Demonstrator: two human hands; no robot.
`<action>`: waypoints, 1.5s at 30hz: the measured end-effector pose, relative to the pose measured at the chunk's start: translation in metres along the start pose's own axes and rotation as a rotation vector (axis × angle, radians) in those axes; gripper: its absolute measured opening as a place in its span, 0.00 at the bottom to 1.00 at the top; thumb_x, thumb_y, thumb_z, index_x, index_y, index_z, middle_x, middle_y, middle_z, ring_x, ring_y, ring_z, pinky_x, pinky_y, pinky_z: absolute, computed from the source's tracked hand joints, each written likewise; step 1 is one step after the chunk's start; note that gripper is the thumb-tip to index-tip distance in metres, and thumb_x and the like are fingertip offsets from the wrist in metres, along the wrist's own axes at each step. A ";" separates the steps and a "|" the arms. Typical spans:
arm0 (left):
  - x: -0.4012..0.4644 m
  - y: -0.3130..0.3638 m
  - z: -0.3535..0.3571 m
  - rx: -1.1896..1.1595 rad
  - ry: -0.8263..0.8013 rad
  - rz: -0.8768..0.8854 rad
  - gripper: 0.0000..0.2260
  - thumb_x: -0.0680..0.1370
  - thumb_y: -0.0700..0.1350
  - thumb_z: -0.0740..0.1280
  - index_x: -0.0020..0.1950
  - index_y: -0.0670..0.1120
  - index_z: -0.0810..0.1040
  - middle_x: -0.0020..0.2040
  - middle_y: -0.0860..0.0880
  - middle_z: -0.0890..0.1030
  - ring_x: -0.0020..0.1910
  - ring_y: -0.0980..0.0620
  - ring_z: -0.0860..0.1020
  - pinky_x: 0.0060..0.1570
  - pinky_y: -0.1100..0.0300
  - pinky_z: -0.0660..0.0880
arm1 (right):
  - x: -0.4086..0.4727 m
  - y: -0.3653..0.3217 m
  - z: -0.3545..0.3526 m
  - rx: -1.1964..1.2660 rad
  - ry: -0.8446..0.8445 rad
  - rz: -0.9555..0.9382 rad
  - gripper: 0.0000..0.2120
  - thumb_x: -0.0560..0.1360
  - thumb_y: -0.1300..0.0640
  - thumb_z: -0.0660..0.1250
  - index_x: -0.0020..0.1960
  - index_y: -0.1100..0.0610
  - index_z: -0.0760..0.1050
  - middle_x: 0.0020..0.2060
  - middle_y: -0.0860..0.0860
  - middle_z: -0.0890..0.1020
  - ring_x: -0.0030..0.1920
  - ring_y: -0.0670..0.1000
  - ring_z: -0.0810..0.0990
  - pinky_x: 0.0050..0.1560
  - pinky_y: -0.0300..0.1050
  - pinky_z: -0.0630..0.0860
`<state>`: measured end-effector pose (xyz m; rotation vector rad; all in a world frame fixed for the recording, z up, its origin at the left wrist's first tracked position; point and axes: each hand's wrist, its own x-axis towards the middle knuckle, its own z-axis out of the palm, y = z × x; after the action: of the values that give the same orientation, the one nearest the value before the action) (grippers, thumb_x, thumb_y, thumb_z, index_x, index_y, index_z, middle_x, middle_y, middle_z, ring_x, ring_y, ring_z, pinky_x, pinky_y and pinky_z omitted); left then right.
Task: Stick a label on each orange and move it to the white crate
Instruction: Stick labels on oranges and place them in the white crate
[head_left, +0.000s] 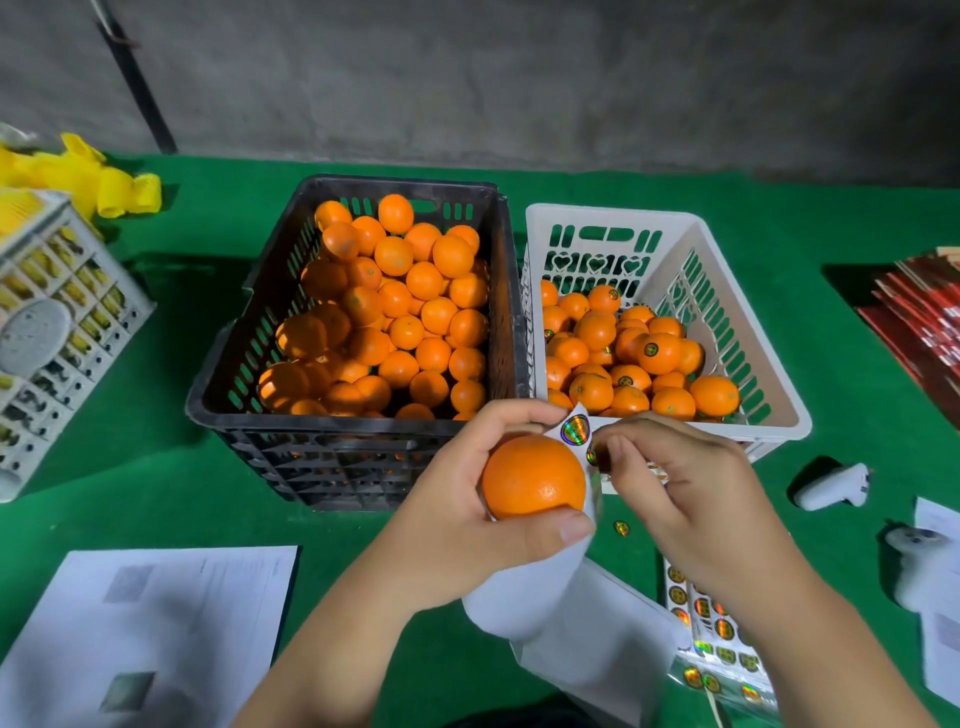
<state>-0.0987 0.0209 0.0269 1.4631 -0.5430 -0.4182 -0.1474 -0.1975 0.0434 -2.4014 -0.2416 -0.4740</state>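
My left hand (467, 499) grips an orange (532, 475) together with a white backing strip (540, 587) that carries a shiny round label (574, 430) at its top. Just right of the orange, my right hand (680, 488) pinches a second label (592, 456) at the strip's edge. Both hands hover in front of the crates. The black crate (270, 415) holds several unlabelled oranges. The white crate (779, 410) on its right holds several oranges, some with labels showing.
Label sheets (711, 634) lie at the lower right, and one loose label (622, 528) rests on the green tablecloth. Two white controllers (831, 486) sit to the right. White papers (145, 623) lie at lower left. A grey crate (62, 322) stands at the left, red cartons (919, 322) far right.
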 end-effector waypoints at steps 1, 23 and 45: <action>0.000 0.001 0.000 -0.004 -0.005 0.000 0.30 0.70 0.56 0.80 0.70 0.61 0.76 0.63 0.58 0.80 0.59 0.52 0.83 0.49 0.62 0.80 | 0.000 0.001 -0.002 0.011 -0.005 0.010 0.08 0.82 0.58 0.65 0.48 0.55 0.83 0.41 0.45 0.81 0.41 0.49 0.79 0.43 0.49 0.74; 0.004 0.000 0.006 -0.040 -0.059 -0.029 0.29 0.70 0.53 0.80 0.69 0.60 0.78 0.63 0.57 0.80 0.59 0.53 0.83 0.49 0.62 0.80 | 0.002 0.006 -0.005 0.141 -0.112 0.027 0.08 0.79 0.56 0.69 0.42 0.48 0.80 0.36 0.40 0.78 0.37 0.45 0.76 0.38 0.36 0.70; 0.004 -0.004 0.012 -0.038 -0.060 -0.039 0.28 0.70 0.53 0.80 0.69 0.60 0.79 0.62 0.61 0.80 0.58 0.54 0.82 0.50 0.62 0.79 | -0.008 0.021 -0.010 0.417 -0.169 0.160 0.07 0.82 0.52 0.70 0.46 0.48 0.85 0.40 0.44 0.82 0.41 0.44 0.79 0.43 0.36 0.72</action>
<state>-0.1019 0.0084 0.0236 1.4304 -0.5523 -0.5015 -0.1509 -0.2205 0.0351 -2.0305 -0.1982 -0.1287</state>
